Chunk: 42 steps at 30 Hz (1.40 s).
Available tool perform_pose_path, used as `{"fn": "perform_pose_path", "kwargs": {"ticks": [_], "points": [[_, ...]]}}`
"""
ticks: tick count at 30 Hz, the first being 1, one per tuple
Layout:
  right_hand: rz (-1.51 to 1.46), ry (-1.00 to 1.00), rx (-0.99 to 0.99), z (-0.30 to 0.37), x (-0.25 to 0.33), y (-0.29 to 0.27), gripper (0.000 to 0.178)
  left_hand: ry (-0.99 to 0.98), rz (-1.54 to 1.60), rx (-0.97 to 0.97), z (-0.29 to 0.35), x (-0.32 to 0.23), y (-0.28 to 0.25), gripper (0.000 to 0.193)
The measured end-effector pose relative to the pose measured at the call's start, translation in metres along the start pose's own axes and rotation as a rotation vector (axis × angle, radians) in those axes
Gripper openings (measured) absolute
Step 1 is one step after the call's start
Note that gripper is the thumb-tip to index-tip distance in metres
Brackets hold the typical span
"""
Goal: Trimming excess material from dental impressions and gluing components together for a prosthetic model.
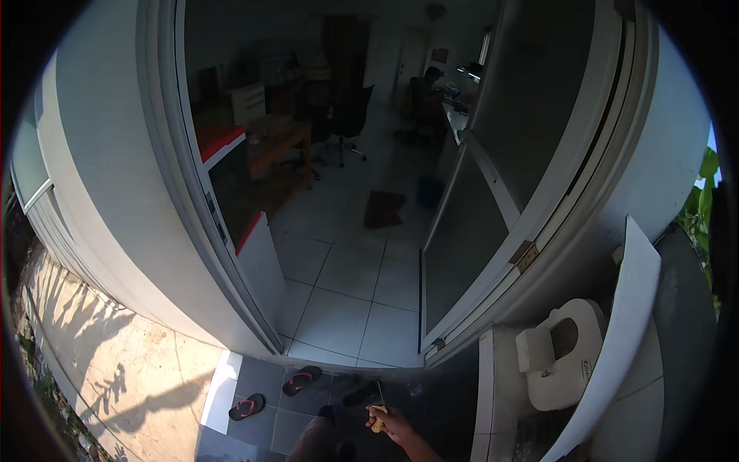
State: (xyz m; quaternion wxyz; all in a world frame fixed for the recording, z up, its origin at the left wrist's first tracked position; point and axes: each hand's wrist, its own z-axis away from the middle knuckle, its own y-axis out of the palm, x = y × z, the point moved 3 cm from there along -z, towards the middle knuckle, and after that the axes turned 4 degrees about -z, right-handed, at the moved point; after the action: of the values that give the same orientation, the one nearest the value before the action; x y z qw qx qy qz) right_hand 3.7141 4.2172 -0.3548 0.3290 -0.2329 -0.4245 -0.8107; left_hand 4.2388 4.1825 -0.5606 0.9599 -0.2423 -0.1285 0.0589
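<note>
- Right hand [395, 425] partly hides a yellow-handled item [378, 426], its thin tip too small to identify.
- Right forearm [420, 446] runs off the near edge.
- Far inside, a seated person [425, 89] is dimly blurred.

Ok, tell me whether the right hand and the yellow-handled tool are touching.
Touching: the head view shows the right hand curled around the yellow-handled tool, with no gap between them.

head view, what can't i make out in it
Head view: the full shape of the yellow object, partly hidden by the right hand.
Head view: the dark shape on the outside tiles, lost in shadow.
Head view: the leafy plants, cut off by the dark rim.
</note>
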Motion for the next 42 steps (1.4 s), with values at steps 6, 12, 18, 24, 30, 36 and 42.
{"fn": "perform_pose_path", "kwargs": {"ticks": [6,12,18,24,30,36,42], "points": [[0.076,0.046,0.156,-0.198,0.119,0.025,0.026,0.055,0.169,-0.005,-0.047,-0.154,-0.132,0.019],[0.092,0.242,-0.275,-0.278,0.199,0.001,0.036,0.148,0.286,-0.073,-0.094,-0.341,-0.321,0.026],[0.512,-0.142,-0.117,-0.362,0.289,-0.143,0.063,0.638,0.700,-0.784,-0.141,-0.562,-0.552,0.021],[0.332,0.016,-0.590,-0.381,0.374,-0.177,0.028,0.970,0.901,-0.613,0.070,-0.767,-0.850,0.033],[0.445,0.315,-0.811,-0.428,0.419,-0.190,0.033,0.971,1.219,-0.252,-0.001,-0.888,-0.898,0.022],[0.452,0.361,-0.952,-0.541,0.486,-0.223,0.043,0.474,1.453,0.243,-0.103,-0.938,-0.895,0.049],[0.489,-0.276,-0.828,-0.759,0.687,-0.226,0.051,0.672,1.099,0.406,-0.015,-1.026,-1.010,0.039]]}}
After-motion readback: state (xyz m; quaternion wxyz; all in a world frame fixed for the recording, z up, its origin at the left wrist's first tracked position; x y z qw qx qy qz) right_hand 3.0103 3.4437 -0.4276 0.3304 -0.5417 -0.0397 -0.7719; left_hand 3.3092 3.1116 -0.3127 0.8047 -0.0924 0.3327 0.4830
